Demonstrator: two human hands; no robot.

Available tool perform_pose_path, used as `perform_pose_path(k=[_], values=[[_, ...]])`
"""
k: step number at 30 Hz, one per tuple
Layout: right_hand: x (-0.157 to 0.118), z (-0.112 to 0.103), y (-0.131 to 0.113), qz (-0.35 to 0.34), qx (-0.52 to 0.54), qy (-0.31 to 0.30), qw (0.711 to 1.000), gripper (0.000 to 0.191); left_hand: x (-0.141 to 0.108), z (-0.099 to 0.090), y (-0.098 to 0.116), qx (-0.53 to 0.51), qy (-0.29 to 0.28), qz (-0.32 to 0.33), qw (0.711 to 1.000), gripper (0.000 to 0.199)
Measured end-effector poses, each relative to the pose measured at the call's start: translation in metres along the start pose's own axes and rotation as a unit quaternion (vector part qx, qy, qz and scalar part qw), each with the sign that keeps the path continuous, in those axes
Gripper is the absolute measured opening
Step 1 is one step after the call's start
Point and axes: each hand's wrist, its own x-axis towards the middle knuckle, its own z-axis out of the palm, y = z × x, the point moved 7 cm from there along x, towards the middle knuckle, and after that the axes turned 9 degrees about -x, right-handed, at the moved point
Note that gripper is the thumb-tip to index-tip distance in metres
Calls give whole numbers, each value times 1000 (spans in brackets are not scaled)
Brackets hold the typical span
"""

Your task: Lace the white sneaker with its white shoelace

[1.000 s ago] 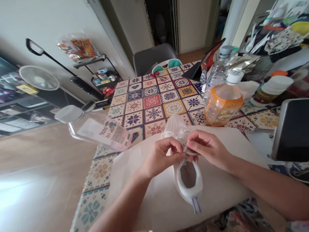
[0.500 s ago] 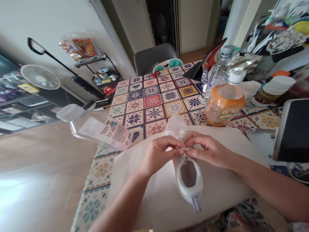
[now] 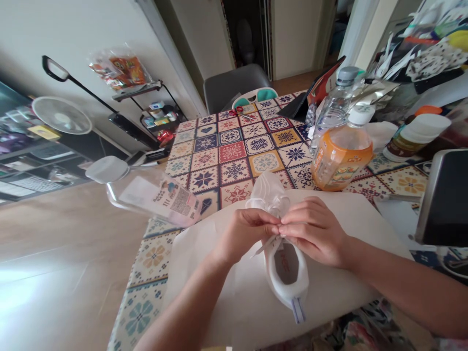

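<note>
A white shoe (image 3: pixel 288 285) lies on a pale sheet (image 3: pixel 329 302), its opening toward me and its toe pointing away. Sheer white ribbon-like laces (image 3: pixel 268 192) loop up over its front, and a loose end hangs to the left of the opening. My left hand (image 3: pixel 248 231) pinches the lace at the knot, thumb against forefinger. Touching it from the right, my right hand (image 3: pixel 318 229) is closed on the lace too, its fingers bent over the knot. The fingers hide most of the knot.
A clear bottle (image 3: pixel 157 195) lies at the left table edge. An orange-labelled bottle (image 3: pixel 340 161), a clear water bottle (image 3: pixel 332 107) and a brown jar (image 3: pixel 413 139) stand at the right. Red scissors (image 3: pixel 239 113) lie at the back. A dark-screened device (image 3: pixel 448 200) is at far right.
My right hand has turned so that more of its back and fingers show over the knot. A lace end now sticks out to the left of the shoe opening.
</note>
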Motion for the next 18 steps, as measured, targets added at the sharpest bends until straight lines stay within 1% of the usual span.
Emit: perform_pose_path(k=[3, 5, 9, 13, 18], values=[[2, -5, 0, 11, 57, 8, 998, 9, 3, -3, 0, -8, 3, 10, 1000, 27], [3, -6, -4, -10, 93, -9, 996, 8, 5, -6, 1, -14, 17, 30, 999, 26], [1, -8, -15, -63, 129, -56, 988, 12, 9, -10, 3, -7, 37, 66, 997, 25], [1, -6, -16, -65, 173, -79, 980, 14, 10, -13, 6, 46, 64, 104, 991, 26], [3, -3, -15, -65, 204, -98, 972, 13, 7, -13, 10, 120, 81, 151, 978, 18]])
